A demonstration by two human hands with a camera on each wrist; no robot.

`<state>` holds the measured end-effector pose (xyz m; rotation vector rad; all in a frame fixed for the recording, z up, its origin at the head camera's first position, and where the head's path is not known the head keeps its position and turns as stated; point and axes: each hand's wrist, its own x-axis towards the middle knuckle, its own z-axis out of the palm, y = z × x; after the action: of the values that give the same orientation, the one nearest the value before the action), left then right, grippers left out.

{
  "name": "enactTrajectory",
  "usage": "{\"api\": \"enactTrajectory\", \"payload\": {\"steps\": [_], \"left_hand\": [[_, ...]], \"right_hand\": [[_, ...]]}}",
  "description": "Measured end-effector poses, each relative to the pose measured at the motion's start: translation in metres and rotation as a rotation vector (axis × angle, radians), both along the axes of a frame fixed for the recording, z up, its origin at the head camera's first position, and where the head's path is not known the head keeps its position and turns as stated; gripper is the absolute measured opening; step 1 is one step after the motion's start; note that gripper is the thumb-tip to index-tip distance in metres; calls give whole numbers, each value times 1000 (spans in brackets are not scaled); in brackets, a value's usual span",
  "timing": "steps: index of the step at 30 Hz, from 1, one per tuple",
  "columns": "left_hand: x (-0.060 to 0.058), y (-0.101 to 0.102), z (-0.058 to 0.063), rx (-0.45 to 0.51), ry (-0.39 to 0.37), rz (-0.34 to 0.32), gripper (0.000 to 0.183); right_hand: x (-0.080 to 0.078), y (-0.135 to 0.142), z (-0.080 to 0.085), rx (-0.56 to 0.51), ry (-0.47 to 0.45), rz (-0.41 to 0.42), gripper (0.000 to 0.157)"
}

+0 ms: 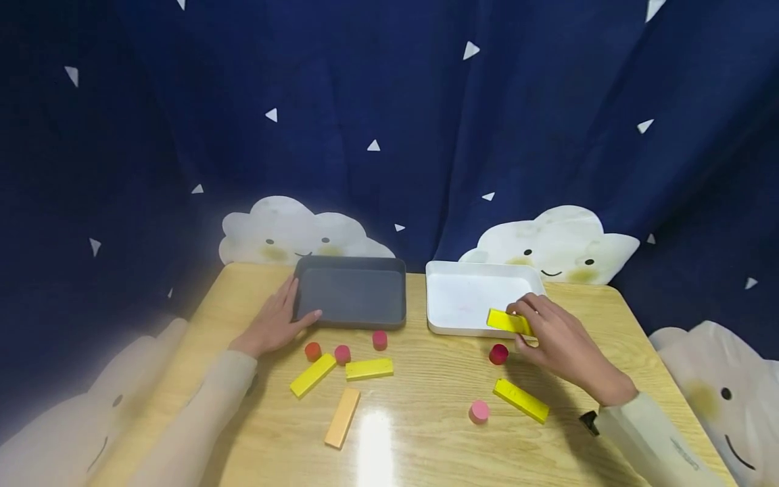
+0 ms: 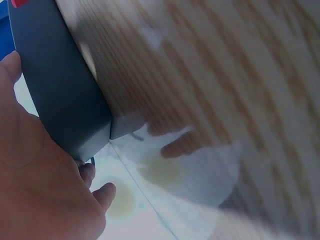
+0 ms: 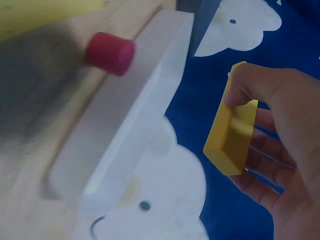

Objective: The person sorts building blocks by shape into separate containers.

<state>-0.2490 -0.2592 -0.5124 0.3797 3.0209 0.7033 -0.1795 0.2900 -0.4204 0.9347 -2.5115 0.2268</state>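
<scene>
My right hand pinches a yellow rectangular block between thumb and fingers, above the front right part of a white tray. In the right wrist view the block is held apart from the tray wall. My left hand rests at the left end of a dark grey tray. Its fingers extend along the left side, with the thumb over the front rim. The left wrist view shows that hand against the tray's outer wall; fingertips are partly hidden.
Near the grey tray lie an orange-red cylinder, pink cylinders, yellow blocks and a light orange block. A dark red cylinder, a light pink cylinder and a yellow block lie before the white tray.
</scene>
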Motion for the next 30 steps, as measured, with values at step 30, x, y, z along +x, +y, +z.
{"api": "enactTrajectory", "payload": {"steps": [30], "left_hand": [[-2, -2, -1, -11, 15, -3, 109]], "right_hand": [[-113, -150, 13, 38, -42, 230, 37]]}}
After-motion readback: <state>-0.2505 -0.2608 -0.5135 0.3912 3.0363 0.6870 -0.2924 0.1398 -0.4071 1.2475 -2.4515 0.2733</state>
